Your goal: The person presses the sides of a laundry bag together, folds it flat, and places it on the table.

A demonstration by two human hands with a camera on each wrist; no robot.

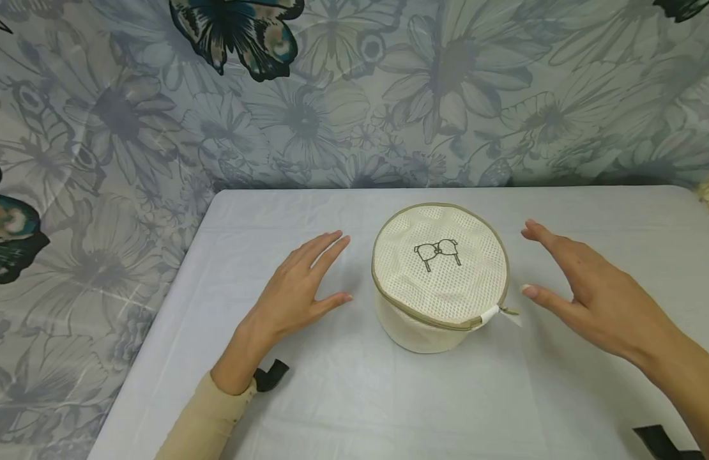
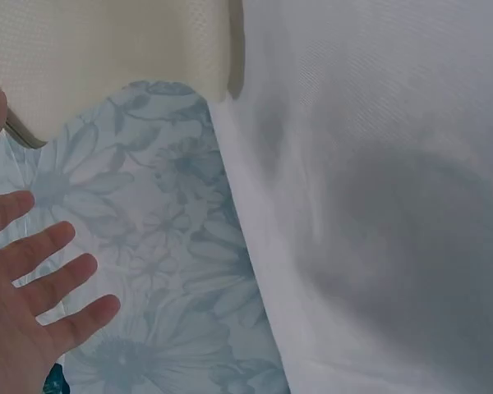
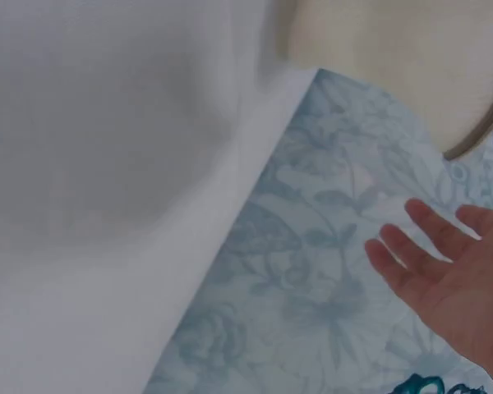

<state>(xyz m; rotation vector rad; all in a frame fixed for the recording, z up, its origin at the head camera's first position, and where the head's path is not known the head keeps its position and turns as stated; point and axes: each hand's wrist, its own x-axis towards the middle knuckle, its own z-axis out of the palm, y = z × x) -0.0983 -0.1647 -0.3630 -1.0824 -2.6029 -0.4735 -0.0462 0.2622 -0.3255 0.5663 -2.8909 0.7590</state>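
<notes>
We see a round cream mesh laundry pouch with a tan zip band (image 1: 439, 276) standing at the middle of the table under its pale grey cloth (image 1: 331, 396), lid up, a small bra outline printed on top. Our left hand (image 1: 294, 287) hovers at the pouch's nine o'clock, fingers straight and spread, holding nothing and apart from the pouch. Our right hand (image 1: 584, 287) hovers at its three o'clock, fingers likewise straight and empty, near but not touching.

We judge the pouch light and soft: mesh lid, padded fabric wall, likely to dent under a squeeze yet hold its drum shape. It should not slip. The side wall, taken from both flanks, looks the best hold; the metal zip pull (image 1: 506, 311) at about four o'clock offers a pinch point.

Being round, the pouch has no long axis across the table; its axis runs upright, the lid tipped slightly toward us. The floral butterfly backdrop (image 1: 354, 89) hangs at twelve o'clock.
</notes>
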